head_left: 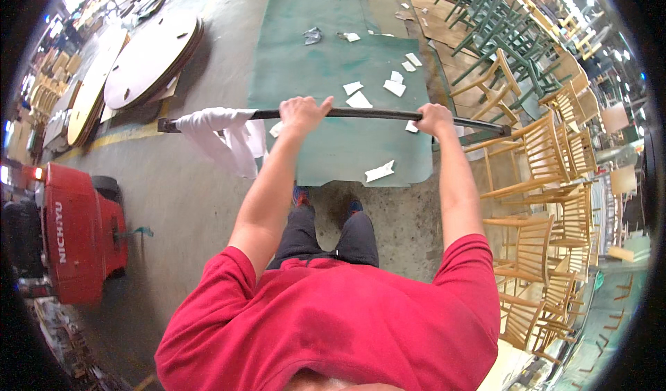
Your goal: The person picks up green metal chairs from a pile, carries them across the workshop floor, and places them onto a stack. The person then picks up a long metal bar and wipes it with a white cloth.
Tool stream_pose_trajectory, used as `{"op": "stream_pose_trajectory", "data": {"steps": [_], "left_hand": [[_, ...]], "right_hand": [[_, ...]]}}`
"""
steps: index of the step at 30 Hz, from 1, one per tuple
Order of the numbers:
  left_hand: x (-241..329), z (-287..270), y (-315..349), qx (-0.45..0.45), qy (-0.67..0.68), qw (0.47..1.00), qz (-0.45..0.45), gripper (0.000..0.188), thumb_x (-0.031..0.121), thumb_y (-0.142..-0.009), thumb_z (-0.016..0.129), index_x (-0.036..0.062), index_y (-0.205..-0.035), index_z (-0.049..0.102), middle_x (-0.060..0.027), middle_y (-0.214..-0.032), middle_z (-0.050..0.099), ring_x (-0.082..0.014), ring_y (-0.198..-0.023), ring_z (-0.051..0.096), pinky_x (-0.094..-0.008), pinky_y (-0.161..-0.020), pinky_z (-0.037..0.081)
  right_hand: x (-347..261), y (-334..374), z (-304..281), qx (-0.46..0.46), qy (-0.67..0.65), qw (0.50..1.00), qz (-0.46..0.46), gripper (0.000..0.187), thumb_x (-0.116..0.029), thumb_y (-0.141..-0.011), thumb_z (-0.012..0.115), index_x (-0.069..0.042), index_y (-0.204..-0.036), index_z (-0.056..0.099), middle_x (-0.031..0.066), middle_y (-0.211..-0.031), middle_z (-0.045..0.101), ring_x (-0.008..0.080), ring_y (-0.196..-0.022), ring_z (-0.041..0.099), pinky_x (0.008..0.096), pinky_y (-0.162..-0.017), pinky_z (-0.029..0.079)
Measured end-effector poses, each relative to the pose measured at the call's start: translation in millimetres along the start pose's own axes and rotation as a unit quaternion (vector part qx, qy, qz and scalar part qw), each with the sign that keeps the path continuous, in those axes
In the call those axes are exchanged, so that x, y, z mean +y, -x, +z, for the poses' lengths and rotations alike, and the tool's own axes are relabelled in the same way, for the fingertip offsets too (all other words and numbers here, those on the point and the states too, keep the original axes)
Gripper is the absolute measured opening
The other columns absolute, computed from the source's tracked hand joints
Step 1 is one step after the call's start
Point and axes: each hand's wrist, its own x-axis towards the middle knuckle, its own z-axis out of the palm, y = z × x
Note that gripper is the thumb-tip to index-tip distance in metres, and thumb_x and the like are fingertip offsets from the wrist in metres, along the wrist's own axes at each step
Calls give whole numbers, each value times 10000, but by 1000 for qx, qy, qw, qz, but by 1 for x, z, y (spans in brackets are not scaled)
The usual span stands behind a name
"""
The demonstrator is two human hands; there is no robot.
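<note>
Both my arms reach forward to a long dark handlebar [368,114] that runs crosswise in front of me. My left hand [304,116] is closed over it left of the middle, thumb sticking out. Farther right, my right hand [436,120] wraps round the same bar. A white cloth [225,138] hangs draped over the bar's left part. Beyond and below the bar stretches a flat, worn green platform [333,158], like a cart deck. White scraps [379,172] lie scattered on it, along with a crumpled grey piece [313,36].
Wooden spindle-back chairs [538,148] line the right side close to the bar's end, with green chair frames [499,37] behind them. Stacked round tabletops [149,61] stand at the far left. A red industrial vehicle [76,235] is at the near left.
</note>
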Motion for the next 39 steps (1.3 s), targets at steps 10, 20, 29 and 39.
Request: {"op": "stream_pose_trajectory", "data": {"steps": [10, 20, 29, 39], "left_hand": [[147, 34, 63, -51, 63, 996, 48, 781, 727, -956, 382, 70, -806, 776, -173, -778, 731, -345, -811, 731, -465, -716, 549], [-14, -34, 121, 218, -43, 974, 45, 556, 611, -928, 573, 85, -1016, 732, -138, -1040, 697, -320, -1063, 624, -440, -941, 465], [-53, -34, 116, 29, -56, 991, -119, 713, 710, -894, 477, 100, -1139, 755, -136, -1222, 703, -374, -1155, 649, -444, -1027, 490], [-115, -26, 98, -24, -55, 990, -127, 600, 558, -904, 428, 79, -1017, 771, -218, -1103, 718, -383, -1084, 672, -466, -950, 502]], "right_hand": [[155, 27, 20, -46, 39, 998, -12, 312, -384, -750, 797, -155, -963, 788, 138, -1009, 747, 320, -989, 709, 438, -879, 572], [178, 44, 30, -13, 32, 998, -55, 396, -321, -769, 804, -66, -1060, 720, 174, -1088, 690, 361, -1083, 634, 461, -950, 509], [210, 31, 102, 170, 106, 976, -82, 509, -365, -827, 708, -42, -1215, 639, 260, -1248, 624, 403, -1150, 617, 503, -956, 515], [114, 63, 56, -11, 10, 1000, 10, 307, -391, -770, 779, -171, -985, 786, 167, -1026, 738, 357, -1012, 695, 460, -899, 552]]}}
